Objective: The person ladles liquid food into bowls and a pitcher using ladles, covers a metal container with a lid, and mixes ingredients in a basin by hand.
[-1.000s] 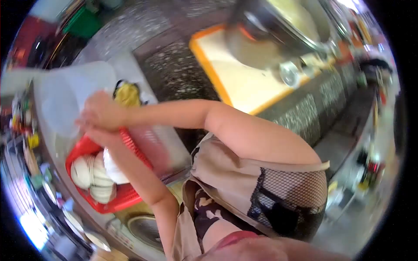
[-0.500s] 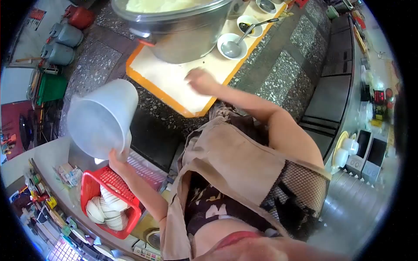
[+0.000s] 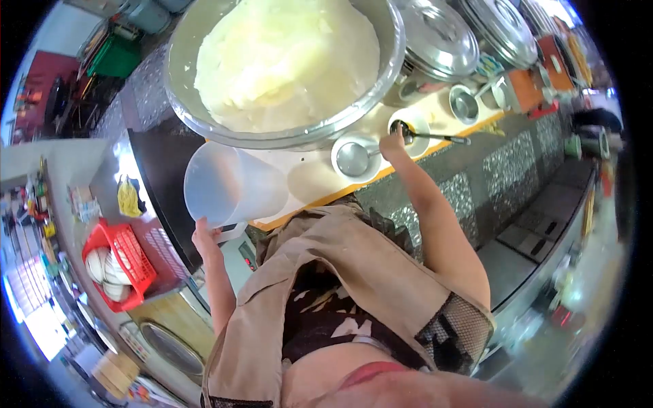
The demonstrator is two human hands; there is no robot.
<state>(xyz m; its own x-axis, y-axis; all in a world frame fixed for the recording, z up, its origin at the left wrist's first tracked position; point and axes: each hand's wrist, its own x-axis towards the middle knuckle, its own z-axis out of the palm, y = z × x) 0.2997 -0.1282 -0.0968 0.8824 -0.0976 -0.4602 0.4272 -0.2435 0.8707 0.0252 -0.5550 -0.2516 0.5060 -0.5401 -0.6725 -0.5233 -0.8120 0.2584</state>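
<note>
My left hand (image 3: 206,239) grips the rim or handle side of a translucent white pitcher (image 3: 262,183), whose open mouth faces the camera, tilted, beside a large metal pot (image 3: 326,136) of pale yellowish-white food (image 3: 286,61). My right hand (image 3: 392,145) is closed at the handle of a ladle (image 3: 353,160), whose round metal head rests in a white bowl (image 3: 338,173). Just behind that hand stands a second white bowl (image 3: 420,124) with dark contents, and a black handle reaches out to its right. My fingers partly hide the handle they hold.
Metal lidded pots (image 3: 442,41) and another bowl with a ladle (image 3: 464,105) stand along the orange-edged board (image 3: 299,216). A red basket (image 3: 136,262) of white bowls is at the left, near a yellow bag (image 3: 128,197). Dark counter edge (image 3: 160,183) beside the pitcher.
The view has turned toward the big pot. The pitcher has come from above the red basket's side to the pot's near side. My right hand has moved right, from the bare board to the bowls.
</note>
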